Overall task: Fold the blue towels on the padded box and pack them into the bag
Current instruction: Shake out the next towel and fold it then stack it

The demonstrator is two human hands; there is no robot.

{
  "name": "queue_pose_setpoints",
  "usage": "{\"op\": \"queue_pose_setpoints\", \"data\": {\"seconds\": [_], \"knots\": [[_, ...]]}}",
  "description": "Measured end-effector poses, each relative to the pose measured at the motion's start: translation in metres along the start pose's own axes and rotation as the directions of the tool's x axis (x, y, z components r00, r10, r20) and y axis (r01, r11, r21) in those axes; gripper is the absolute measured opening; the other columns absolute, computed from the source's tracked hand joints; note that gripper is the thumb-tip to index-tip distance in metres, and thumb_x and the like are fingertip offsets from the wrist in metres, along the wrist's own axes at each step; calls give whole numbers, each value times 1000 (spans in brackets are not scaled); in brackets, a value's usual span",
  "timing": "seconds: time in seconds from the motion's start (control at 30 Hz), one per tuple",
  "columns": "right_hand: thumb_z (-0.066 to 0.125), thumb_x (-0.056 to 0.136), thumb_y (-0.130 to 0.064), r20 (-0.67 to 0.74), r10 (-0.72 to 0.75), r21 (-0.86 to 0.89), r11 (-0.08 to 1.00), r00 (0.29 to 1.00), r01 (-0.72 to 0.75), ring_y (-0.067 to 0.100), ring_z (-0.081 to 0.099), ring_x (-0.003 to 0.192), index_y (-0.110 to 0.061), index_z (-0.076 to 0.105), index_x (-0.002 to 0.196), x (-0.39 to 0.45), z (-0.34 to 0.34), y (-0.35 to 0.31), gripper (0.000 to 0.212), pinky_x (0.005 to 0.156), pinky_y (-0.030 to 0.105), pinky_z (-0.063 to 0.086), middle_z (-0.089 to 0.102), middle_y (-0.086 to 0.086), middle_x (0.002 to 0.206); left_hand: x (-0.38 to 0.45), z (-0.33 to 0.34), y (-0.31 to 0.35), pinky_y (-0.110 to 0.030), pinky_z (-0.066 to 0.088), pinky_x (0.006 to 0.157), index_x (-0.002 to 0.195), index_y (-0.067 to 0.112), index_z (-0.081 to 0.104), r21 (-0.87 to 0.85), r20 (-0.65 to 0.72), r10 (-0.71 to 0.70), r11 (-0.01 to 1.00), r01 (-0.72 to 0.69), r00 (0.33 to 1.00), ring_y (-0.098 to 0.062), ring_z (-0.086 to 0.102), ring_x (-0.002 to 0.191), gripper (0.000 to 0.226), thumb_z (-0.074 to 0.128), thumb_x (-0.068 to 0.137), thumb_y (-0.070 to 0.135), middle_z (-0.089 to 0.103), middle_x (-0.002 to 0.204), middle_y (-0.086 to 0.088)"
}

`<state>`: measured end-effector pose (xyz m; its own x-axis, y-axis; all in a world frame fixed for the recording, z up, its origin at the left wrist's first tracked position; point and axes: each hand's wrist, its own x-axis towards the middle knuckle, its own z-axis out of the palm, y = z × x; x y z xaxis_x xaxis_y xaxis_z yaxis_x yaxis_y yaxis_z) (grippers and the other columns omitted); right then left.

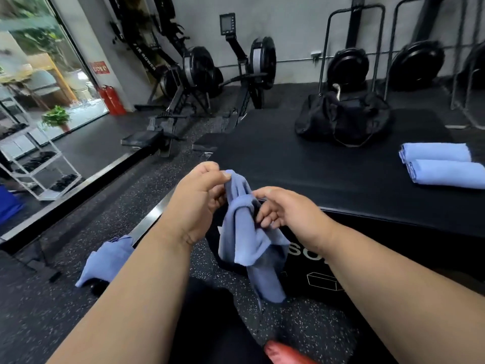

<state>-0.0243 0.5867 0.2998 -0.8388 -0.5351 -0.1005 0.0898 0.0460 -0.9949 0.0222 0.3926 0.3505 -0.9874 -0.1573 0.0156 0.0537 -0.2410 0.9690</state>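
Head cam, looking down past both forearms: L hand (pixel 198 191) pinches the top corner of a crumpled blue towel (pixel 249 240) betw. thumb and curled fingers, held up in front of the near edge of the padded box (pixel 328 169). R hand (pixel 282 210) sits just right of it, fingers curled into the bunched upper part of the same towel, gripping the cloth. Rest of that towel hangs loose below both hands, in front of the box's front face w/ white lettering, its lower end in front of the speckled floor (pixel 110 206). Two folded towels (pixel 441 164) lie side by side, touching, on the box top at far right. Black bag (pixel 343 119) sits on the far part of the box top, well apart from the hands, slumped; can't tell how far it's unzipped. Another unfolded towel (pixel 105 261) shows low left, partly hidden behind the L forearm; can't tell what it rests on. Rowing machines (pixel 199 74) stand along the back wall, red fire extinguishers (pixel 112 99) by the window at left, white shelf rack (pixel 34 158) at far left.
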Motion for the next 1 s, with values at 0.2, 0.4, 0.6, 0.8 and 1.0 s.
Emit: {"op": "queue_pose_setpoints", "data": {"seconds": [0.2, 0.4, 0.6, 0.8, 1.0], "knots": [[45, 108, -47, -184, 7, -44, 999, 983, -15, 24, 67, 73, -11, 66, 91, -24, -20, -4, 44, 72, 34, 45, 77, 16, 89, -10, 21, 3, -34, 34, 72, 76, 28, 44, -42, 52, 17, 999, -14, 999, -17, 43, 76, 33, 71, 67, 13, 38, 84, -5], [51, 107, -39, -84, -2, -35, 999, 996, 0, 24, 69, 75, -23, 70, 116, -36, -18, -6, 26, 69, 30, 48, 74, 10, 91, -19, 26, 5, -35, 37, 77, 76, 26, 46, -90, 87, 32, 996, -24, 996, -17, 47, 78, 29, 69, 73, 10, 41, 83, -3], [49, 109, -37, -134, 17, 25, 1000, 991, -14, 28, 74, 75, -9, 68, 97, -38, -11, -5, 37, 71, 33, 48, 69, 11, 80, -29, 31, 5, -34, 38, 74, 71, 27, 43, -56, 67, 43, 998, -39, 997, -14, 50, 71, 29, 61, 78, 6, 42, 74, 4], [71, 99, -33, -200, -19, 23, 999, 980, 24, 9, 68, 68, -14, 63, 86, -39, -16, -6, 24, 71, 26, 51, 68, -4, 70, -35, 20, 6, -32, 34, 69, 72, 28, 36, -43, 19, 67, 997, -66, 998, -13, 40, 71, 32, 61, 79, 8, 30, 79, 0], [79, 86, -9, -443, 31, 176, 983, 896, 53, 15, 59, 66, -15, 65, 81, -29, -41, -5, 16, 60, 30, 49, 65, 7, 76, -34, 1, 3, -30, 39, 67, 78, 20, 51, -31, -142, 30, 999, -35, 989, -15, 50, 73, 15, 56, 86, 9, 49, 82, -3]]}}
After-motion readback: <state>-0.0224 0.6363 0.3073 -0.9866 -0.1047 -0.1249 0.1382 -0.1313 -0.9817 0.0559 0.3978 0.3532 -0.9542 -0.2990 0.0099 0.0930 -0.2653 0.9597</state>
